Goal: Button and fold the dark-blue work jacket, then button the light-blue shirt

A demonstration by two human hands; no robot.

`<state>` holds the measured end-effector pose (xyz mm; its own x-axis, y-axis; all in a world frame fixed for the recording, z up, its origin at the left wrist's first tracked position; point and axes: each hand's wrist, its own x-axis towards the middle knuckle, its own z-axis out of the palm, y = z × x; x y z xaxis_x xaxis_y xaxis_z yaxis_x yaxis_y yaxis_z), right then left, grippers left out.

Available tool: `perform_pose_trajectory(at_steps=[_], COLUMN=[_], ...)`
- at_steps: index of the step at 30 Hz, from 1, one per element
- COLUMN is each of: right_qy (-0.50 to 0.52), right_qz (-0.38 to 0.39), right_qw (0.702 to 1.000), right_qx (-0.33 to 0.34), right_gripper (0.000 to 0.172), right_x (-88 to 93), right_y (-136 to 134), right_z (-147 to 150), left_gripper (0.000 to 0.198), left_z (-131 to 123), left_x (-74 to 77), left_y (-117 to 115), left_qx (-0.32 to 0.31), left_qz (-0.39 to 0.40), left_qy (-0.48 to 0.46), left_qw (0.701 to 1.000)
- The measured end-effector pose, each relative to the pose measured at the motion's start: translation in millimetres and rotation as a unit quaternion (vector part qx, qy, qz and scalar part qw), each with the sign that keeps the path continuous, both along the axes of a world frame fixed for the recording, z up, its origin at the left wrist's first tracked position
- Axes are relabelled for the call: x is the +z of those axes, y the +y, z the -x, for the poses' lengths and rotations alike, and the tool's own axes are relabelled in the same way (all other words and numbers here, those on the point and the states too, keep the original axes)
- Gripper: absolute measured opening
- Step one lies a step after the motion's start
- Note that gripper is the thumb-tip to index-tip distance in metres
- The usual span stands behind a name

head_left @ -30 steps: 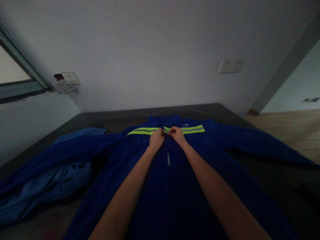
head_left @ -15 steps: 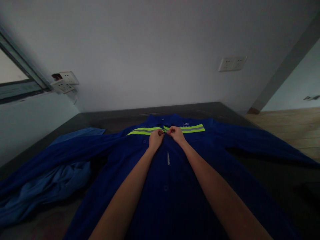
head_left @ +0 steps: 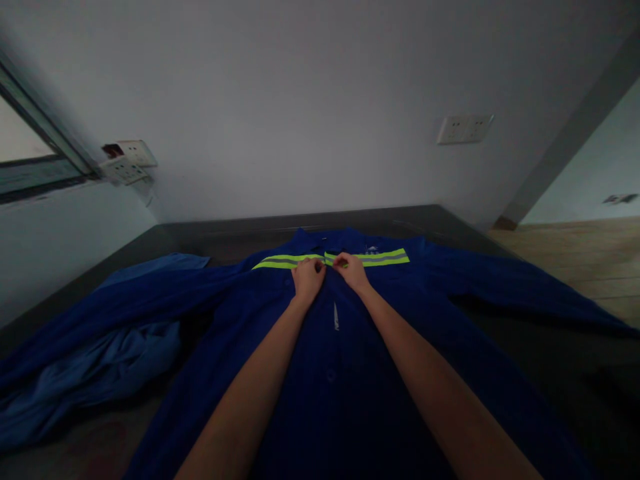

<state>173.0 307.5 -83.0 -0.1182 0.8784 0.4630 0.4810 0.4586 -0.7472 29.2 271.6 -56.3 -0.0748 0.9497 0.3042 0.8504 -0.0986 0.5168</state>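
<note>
A dark blue work jacket (head_left: 395, 320) lies spread face up, collar at the far side and sleeves stretched out to both sides. Across its chest runs a yellow-green reflective strip (head_left: 385, 257), parted at the front opening. My left hand (head_left: 308, 277) pinches the jacket's front edge just left of the opening, at the strip. Opposite it, my right hand (head_left: 351, 269) has its fingertips closed on the other front edge. The fingertips hide whatever small part of the front lies between them. Lower down, a button (head_left: 331, 376) shows on the front.
Under the jacket is a dark tabletop (head_left: 210, 230) that meets a pale wall (head_left: 280, 120). A crumpled lighter blue garment (head_left: 125, 360) lies at the left, partly beneath the sleeve. Wall sockets (head_left: 465, 129) are on the right, with more sockets (head_left: 131, 160) at the left.
My left hand has shifted slightly left, and its fingers have rearranged at the front edge. The right hand stays almost in place. The strip's two halves sit a little closer together.
</note>
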Motion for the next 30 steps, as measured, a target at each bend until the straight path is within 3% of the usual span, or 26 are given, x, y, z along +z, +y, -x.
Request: perform_pose_trajectory(at_steps=[7, 10, 13, 18, 30], right_qy=[-0.084, -0.153, -0.222, -0.303, -0.357], right_qz=[-0.011, -0.044, -0.063, -0.039, 0.023], right_qw=[0.996, 0.985, 0.97, 0.948, 0.927], right_qx=[-0.035, -0.07, -0.075, -0.087, -0.114], right_gripper=[0.013, 0.014, 0.021, 0.029, 0.039], right_x=[2.6, 5.9, 6.3, 0.3, 3.1], right_y=[-7.3, -10.7, -14.3, -19.0, -24.6], right_z=[3.8, 2.9, 4.7, 12.0, 17.4], left_gripper=[0.023, 0.029, 0.033, 0.04, 0.049], left_z=[0.6, 0.7, 0.5, 0.1, 0.1], left_x=[-2.9, -5.4, -7.3, -8.5, -24.7], left_y=[-3.8, -3.9, -3.0, -2.2, 4.3], left_qx=[0.015, -0.027, -0.065, -0.07, -0.03], left_qz=[-0.029, -0.042, -0.008, 0.031, 0.031], left_qy=[0.077, 0.087, 0.099, 0.126, 0.19], left_qw=[0.996, 0.995, 0.993, 0.989, 0.981])
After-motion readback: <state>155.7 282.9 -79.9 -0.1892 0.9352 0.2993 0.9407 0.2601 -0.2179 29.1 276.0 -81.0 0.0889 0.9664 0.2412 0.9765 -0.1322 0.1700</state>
